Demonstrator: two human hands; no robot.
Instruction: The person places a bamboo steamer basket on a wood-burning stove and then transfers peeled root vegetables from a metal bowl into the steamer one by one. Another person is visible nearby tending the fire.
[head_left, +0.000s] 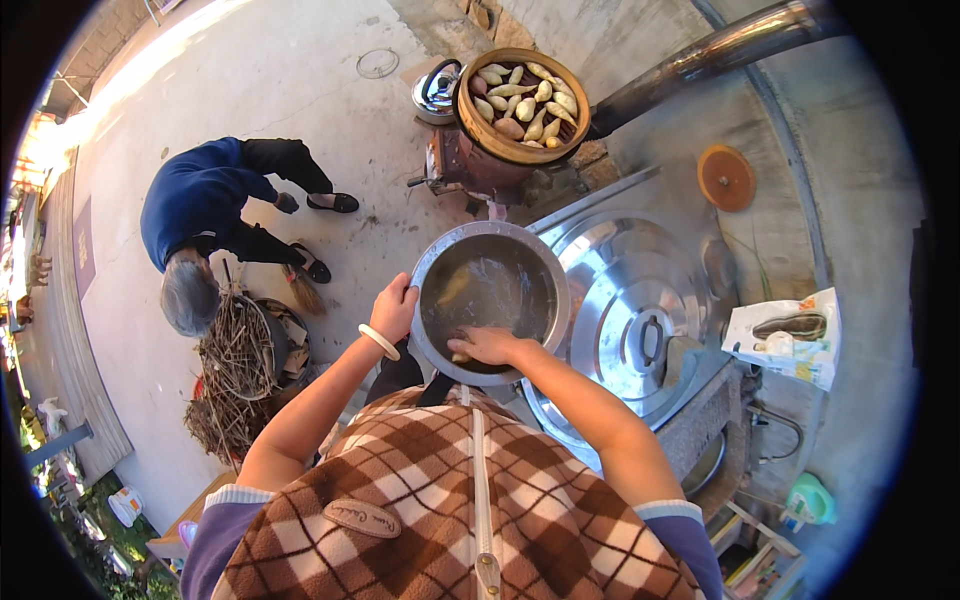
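My left hand (395, 306), with a pale bangle at its wrist, grips the left rim of a round metal basin (553, 259). Murky water (517, 281) fills much of the basin, and a yellowish tuber (455, 285) shows dimly in it. Inside the near part of the basin, my right hand (486, 345) has its fingers in the water at a yellowish piece, probably another tuber; its fingertips are partly hidden. Beyond the basin, a round bamboo steamer (466, 120) full of sweet potatoes (526, 109) sits on a stove (487, 171).
A large metal lid (607, 300) covers the cooktop at right. A shiny kettle (435, 90) stands beside the stove. At left a person in blue (199, 195) bends over bundled twigs (232, 352), near a small broom (304, 291). A wooden lid (726, 178) lies far right.
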